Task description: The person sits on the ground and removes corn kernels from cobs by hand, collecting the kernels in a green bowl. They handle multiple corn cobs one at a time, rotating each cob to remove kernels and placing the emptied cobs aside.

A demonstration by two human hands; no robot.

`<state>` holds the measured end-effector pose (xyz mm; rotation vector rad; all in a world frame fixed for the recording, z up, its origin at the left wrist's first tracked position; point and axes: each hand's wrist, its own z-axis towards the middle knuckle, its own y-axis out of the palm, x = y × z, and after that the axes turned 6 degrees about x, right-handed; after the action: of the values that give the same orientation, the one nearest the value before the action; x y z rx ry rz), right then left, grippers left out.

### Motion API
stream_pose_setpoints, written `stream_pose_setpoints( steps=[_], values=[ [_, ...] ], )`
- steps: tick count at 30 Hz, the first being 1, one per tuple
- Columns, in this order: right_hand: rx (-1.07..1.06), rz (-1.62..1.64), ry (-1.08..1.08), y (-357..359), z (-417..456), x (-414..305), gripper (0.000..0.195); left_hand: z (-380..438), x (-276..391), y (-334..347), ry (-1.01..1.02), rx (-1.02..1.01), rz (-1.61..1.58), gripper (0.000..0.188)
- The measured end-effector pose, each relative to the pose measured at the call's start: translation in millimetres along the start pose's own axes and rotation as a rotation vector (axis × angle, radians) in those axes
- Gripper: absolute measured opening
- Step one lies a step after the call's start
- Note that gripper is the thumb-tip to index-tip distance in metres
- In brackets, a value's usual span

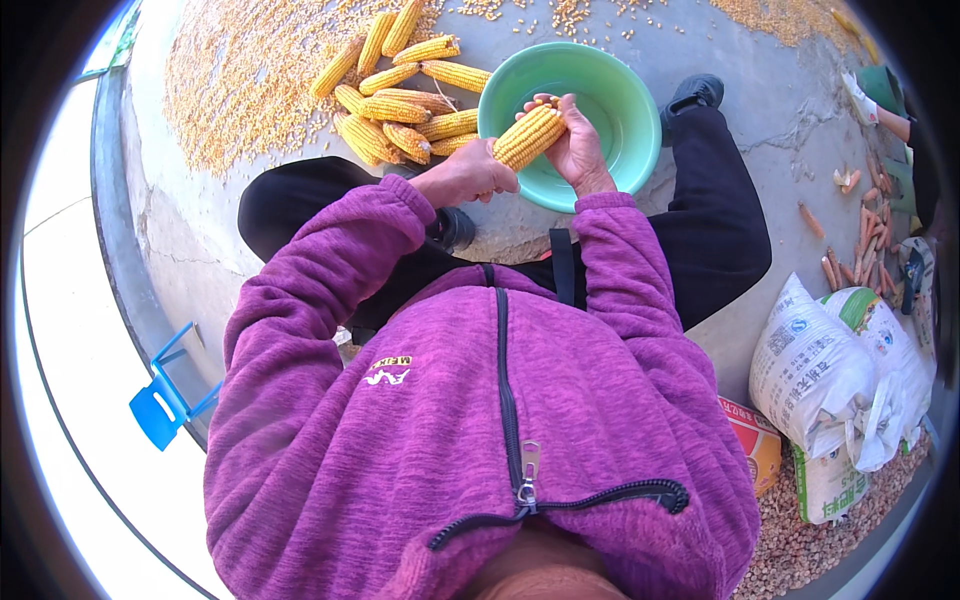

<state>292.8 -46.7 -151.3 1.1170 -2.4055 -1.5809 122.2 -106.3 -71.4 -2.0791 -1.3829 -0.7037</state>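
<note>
My left hand point(480, 174) grips the near end of a yellow corn cob point(531, 138), held tilted over the rim of a green plastic basin point(637, 142). At its far end my right hand point(579, 150) cups the cob, the thumb along its side and the fingers partly hidden behind it. A few kernels show between cob and fingers there. The cob still looks covered in kernels along its visible side. Left of the basin lies a pile of yellow corn cobs point(394, 110), close to my left hand.
Loose corn kernels point(232, 67) spread over the concrete floor at upper left. Stripped cobs point(866, 244) lie at right, near another person's gloved hand point(861, 101). White woven sacks point(806, 352) and a red carton point(754, 442) stand lower right. A blue chair point(159, 409) is at left.
</note>
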Motion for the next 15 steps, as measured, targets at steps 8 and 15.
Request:
stream_pose_setpoints(
  steps=[8,15],
  values=[
    [0.044,-0.168,-0.128,-15.9,7.9,10.7,0.024,4.2,-10.9,8.5,0.094,0.091,0.096,0.030],
    [0.139,-0.359,-0.222,-2.8,4.1,11.3,0.019,4.3,-3.9,7.8,0.008,0.020,0.005,0.032]
  ],
)
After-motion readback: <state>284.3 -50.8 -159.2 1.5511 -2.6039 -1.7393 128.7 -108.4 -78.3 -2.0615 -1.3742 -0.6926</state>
